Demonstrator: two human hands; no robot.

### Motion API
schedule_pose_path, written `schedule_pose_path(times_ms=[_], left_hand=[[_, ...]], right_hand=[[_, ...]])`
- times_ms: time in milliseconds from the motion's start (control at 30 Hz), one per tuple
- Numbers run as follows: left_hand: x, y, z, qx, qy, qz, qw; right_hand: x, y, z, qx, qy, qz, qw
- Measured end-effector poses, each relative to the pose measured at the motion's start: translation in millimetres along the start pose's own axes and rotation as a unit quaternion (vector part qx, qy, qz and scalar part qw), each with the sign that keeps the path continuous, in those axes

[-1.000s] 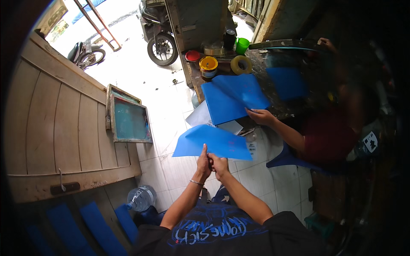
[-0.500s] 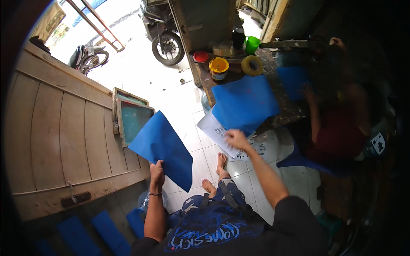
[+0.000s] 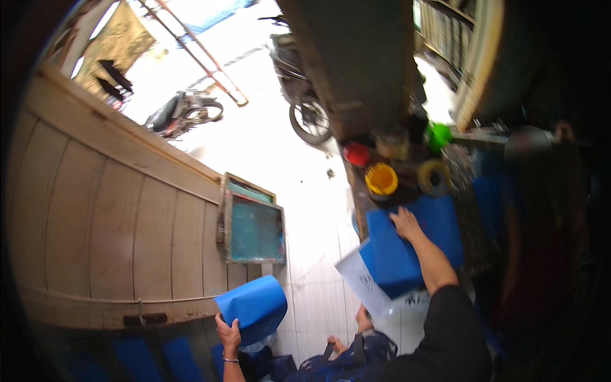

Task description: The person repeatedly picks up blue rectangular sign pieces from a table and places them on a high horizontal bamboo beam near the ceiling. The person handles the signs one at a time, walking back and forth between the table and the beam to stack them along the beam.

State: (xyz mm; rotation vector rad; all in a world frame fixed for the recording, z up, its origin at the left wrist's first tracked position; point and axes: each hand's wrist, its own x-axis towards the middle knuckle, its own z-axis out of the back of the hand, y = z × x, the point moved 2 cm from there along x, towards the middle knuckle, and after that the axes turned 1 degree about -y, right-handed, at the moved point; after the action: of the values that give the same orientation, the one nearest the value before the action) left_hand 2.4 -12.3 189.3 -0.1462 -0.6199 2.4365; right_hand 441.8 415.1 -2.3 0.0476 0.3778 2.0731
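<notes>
Tub (image 3: pixel 369 184), orange inside, near right hand (image 3: pixel 406 224)

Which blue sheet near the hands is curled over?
The blue sheet held in the left hand: it bends over in a rounded curve, whereas the blue sheets by the right hand lie much flatter.

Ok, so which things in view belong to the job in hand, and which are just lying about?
Job in hand:
held blue sheet, in the left hand
other blue sheets, at the right hand

Apparently just lying about:
green cup
tape roll
parked motorcycles
</notes>
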Motion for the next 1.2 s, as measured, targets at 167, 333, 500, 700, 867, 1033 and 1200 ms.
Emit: schedule_pose_path(times_ms=[167,333,500,700,867,1033,1200], left_hand=[[15,-9,34,0.020,0.013,-0.028,0.999],[30,18,39,-0.028,0.006,-0.024,0.999],[39,43,26,-0.096,0.004,-0.011,0.995],[61,26,5,-0.136,0.032,-0.057,0.989],[84,-5,-4,-0.184,0.086,-0.145,0.968],[97,-29,-15,-0.217,0.191,-0.260,0.922],[80,-42,-25,-0.211,0.234,-0.466,0.827]], right_hand=[[11,-2,5,-0.084,0.101,0.086,0.988],[16,-7,21,-0.110,0.238,0.079,0.962],[-14,-8,79,-0.123,0.362,0.094,0.919],[-116,32,172,-0.034,0.384,0.081,0.919],[-232,112,213,0.139,0.158,-0.035,0.977],[-355,201,198,0.365,-0.136,-0.167,0.906],[-496,292,150,0.605,-0.359,-0.246,0.667]])
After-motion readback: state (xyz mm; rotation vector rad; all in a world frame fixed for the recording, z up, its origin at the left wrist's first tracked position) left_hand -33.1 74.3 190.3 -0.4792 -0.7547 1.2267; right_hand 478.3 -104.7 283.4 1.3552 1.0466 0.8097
